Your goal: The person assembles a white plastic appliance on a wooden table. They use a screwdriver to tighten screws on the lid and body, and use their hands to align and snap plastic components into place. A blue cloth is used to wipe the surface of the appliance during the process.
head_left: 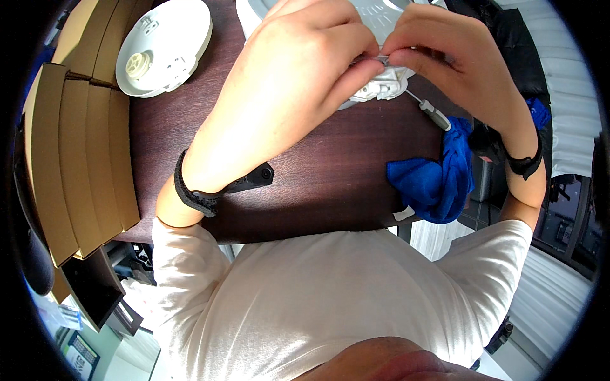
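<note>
Over table (324, 184), left hand (311, 54) and right hand (445, 54) pinching obscured piece (383, 60), assembly (385, 87) half-hidden

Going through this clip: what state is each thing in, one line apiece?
Left hand: fingers pinched at the white mechanism
Right hand: fingers pinched there too, exact grip unclear
White mechanism: parts exposed
Round white cover: off, lying inner side up
Screwdriver: lying down, not held
Blue cloth: crumpled
Left wrist strap: fastened round the wrist
</note>
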Demonstrator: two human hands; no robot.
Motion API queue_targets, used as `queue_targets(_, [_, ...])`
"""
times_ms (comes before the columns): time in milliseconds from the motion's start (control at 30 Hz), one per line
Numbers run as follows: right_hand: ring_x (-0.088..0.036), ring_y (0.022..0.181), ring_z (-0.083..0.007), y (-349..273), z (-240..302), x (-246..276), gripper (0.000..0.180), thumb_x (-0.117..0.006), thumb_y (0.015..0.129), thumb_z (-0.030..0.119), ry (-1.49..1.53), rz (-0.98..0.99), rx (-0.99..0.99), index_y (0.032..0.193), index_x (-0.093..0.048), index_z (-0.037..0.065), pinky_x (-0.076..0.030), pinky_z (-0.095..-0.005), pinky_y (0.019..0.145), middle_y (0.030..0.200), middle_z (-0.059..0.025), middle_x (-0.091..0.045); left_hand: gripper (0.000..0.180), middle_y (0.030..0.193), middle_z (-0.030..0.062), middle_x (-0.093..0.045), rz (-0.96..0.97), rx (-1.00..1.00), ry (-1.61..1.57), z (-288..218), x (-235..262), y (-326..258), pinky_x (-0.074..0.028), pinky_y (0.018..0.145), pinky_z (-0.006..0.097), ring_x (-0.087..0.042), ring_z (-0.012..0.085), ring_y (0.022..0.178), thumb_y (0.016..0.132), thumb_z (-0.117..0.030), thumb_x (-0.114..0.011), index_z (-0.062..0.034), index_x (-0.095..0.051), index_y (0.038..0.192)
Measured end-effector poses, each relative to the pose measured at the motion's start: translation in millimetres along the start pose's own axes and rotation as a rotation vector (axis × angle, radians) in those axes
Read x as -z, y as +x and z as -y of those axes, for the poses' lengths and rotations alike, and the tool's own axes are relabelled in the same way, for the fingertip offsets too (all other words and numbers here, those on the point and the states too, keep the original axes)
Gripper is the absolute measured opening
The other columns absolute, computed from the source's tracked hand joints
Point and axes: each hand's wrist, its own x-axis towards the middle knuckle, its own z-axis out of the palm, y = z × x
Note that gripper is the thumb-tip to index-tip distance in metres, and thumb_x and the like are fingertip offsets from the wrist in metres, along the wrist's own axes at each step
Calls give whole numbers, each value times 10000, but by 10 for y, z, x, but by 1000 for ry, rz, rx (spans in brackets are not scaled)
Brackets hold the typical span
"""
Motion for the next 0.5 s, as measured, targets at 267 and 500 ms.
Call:
queue_targets(267, [-652,668,-234,-43,12,-25,90,-686,894,147,-228,-37,195,944,-681,71,-513,-322,560,896,-60,-619,160,909,71,-676,-10,15,-16,12,-19,-14,-529,729,334,-651,245,836,791,-108,-800,-20,-721,899])
queue_targets(500, [-651,744,-204,-112,-82,-99,184,-724,879,113,-427,-101,392,1037,-691,24,-503,-281,611,1051,-78,-643,172,902,83,-673,-16,25,-25,37,-1,-23,-534,724,329,-658,251,837,787,-112,-807,-12,-719,896])
